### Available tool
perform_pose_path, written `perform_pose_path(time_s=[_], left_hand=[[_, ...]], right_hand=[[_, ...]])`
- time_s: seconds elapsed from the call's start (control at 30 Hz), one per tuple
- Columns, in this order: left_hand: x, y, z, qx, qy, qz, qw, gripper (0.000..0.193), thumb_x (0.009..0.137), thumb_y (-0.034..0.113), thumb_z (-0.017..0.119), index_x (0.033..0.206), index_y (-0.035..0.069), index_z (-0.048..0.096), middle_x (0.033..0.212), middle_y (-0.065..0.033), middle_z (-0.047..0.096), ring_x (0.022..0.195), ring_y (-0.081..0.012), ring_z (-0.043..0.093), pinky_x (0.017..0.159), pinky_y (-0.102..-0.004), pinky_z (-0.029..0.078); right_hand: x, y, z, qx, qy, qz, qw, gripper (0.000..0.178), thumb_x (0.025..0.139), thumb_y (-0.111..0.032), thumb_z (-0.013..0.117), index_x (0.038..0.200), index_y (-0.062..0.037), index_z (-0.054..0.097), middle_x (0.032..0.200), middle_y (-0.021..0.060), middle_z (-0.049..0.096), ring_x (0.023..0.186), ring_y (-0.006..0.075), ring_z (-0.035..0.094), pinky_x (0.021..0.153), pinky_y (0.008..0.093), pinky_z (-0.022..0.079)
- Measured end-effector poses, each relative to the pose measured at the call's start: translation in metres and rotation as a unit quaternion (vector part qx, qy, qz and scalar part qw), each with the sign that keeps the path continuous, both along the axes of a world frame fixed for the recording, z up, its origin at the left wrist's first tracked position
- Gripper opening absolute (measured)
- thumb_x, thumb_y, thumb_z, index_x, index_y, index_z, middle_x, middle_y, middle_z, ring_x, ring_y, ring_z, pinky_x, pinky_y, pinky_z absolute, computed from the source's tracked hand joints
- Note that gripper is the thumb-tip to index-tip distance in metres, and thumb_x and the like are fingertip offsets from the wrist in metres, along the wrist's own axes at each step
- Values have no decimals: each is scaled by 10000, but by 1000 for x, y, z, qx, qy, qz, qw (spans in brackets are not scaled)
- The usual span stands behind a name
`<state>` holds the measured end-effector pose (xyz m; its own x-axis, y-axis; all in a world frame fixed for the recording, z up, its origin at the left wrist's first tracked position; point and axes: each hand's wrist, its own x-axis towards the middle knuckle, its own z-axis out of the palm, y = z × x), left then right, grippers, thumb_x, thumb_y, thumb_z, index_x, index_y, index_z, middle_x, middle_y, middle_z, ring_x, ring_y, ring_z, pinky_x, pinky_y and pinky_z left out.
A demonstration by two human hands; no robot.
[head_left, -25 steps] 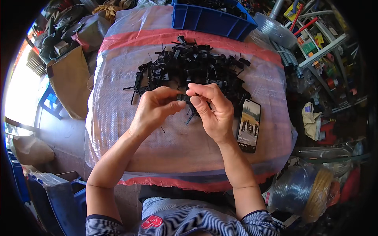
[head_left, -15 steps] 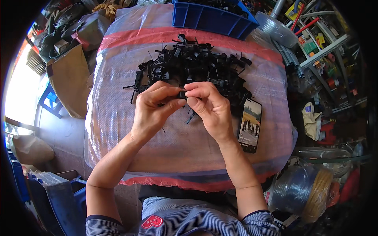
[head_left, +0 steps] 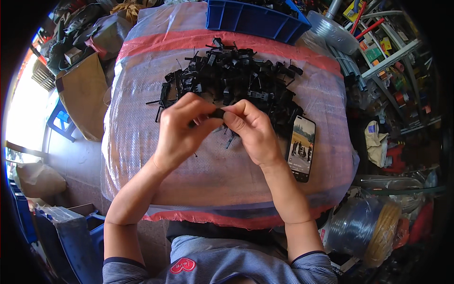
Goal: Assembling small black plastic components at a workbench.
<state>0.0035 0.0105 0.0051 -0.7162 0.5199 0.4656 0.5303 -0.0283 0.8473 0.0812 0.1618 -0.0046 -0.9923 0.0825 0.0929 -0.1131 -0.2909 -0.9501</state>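
My left hand (head_left: 182, 130) and my right hand (head_left: 255, 130) meet over the middle of a large white woven sack (head_left: 142, 142) with red bands. Both pinch the same small black plastic part (head_left: 217, 113) between thumbs and fingertips. Just beyond the hands lies a heap of many similar black plastic parts (head_left: 231, 75). A phone (head_left: 301, 148) with a lit screen lies on the sack right of my right hand.
A blue plastic crate (head_left: 250, 19) stands at the sack's far edge. Metal shelving with tools (head_left: 392, 57) is at the right. A coil of dark and yellow hose (head_left: 366, 227) sits at the lower right. Cardboard and bags (head_left: 82, 90) lie on the left.
Both hands stay together on the small black part and have shifted slightly; the fingers have turned it a little. The heap and the phone have not moved.
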Motion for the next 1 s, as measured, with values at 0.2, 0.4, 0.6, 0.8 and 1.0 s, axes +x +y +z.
perform_pose_path(time_s=[0.2, 0.4, 0.6, 0.8, 1.0], left_hand=[[-27, -2, 2, 41, -387, -94, 916, 178, 805, 193, 637, 812, 16, 620, 663, 1, 554, 585, -74, 484, 574, -210, 378], [-18, 1, -8, 6, -400, -96, 912, 161, 794, 202, 644, 788, 42, 621, 677, 12, 564, 592, -70, 475, 588, -211, 370], [-14, 2, -12, 6, -380, -98, 920, 136, 786, 155, 651, 810, 23, 625, 701, 7, 568, 620, -66, 483, 583, -203, 377], [3, 8, -16, -26, -286, -27, 958, 212, 806, 172, 640, 872, -27, 615, 712, -11, 566, 659, -74, 496, 598, -225, 406], [6, 9, -12, -17, -228, -4, 973, 182, 796, 134, 636, 871, -28, 599, 734, -26, 572, 685, -80, 506, 609, -230, 411]], right_hand=[[4, -5, 11, 532, 234, -144, 801, 620, 673, -56, 716, 1240, -21, 469, 1025, 125, 569, 846, 250, 550, 773, 331, 462], [5, -2, 5, 551, 175, -104, 809, 655, 642, -26, 713, 1243, -11, 454, 978, 131, 551, 859, 290, 546, 751, 360, 467], [3, -3, 10, 587, 216, -142, 767, 546, 660, -12, 692, 1169, 14, 494, 922, 132, 553, 830, 295, 554, 724, 355, 475], [-1, -12, -6, 594, 207, -210, 748, 395, 687, 32, 637, 1060, 28, 507, 829, 141, 532, 738, 298, 552, 648, 360, 473], [-3, -19, -8, 602, 191, -232, 740, 387, 688, 17, 636, 1052, -1, 505, 845, 132, 522, 774, 303, 548, 660, 361, 457]])
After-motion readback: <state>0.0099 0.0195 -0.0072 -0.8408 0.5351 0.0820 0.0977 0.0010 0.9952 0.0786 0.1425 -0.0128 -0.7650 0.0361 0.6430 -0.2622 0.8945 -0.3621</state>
